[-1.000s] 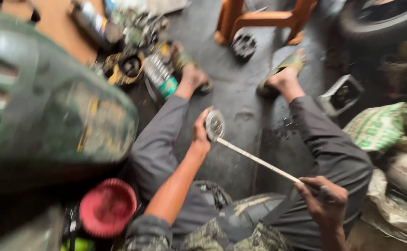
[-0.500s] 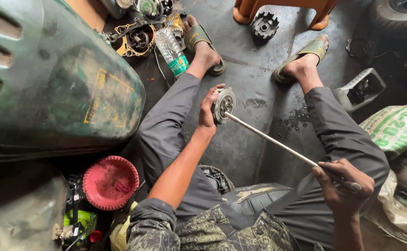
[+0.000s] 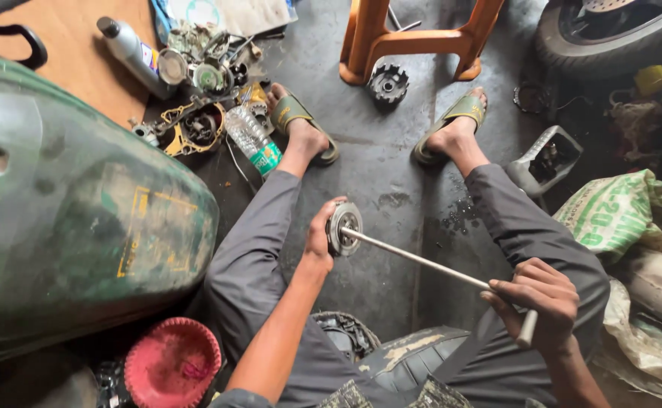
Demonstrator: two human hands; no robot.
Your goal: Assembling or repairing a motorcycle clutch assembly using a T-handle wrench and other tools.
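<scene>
Left hand (image 3: 322,240) gripping round metal part (image 3: 344,228), right hand (image 3: 536,304) clenching long rod (image 3: 421,261) slanting up-left into it.

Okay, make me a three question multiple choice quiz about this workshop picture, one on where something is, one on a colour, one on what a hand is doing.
1. Where does the plastic bottle lie?
A. by the left foot
B. on the stool
C. in the red bowl

2. What colour are the stool legs?
A. blue
B. orange
C. white

3. What is the right hand doing?
A. resting open
B. holding a sandal
C. gripping the long metal rod

Answers: 1 A, it lies on the floor beside that sandal; 2 B, both legs show orange; 3 C, the fingers wrap the rod's near end.
</scene>
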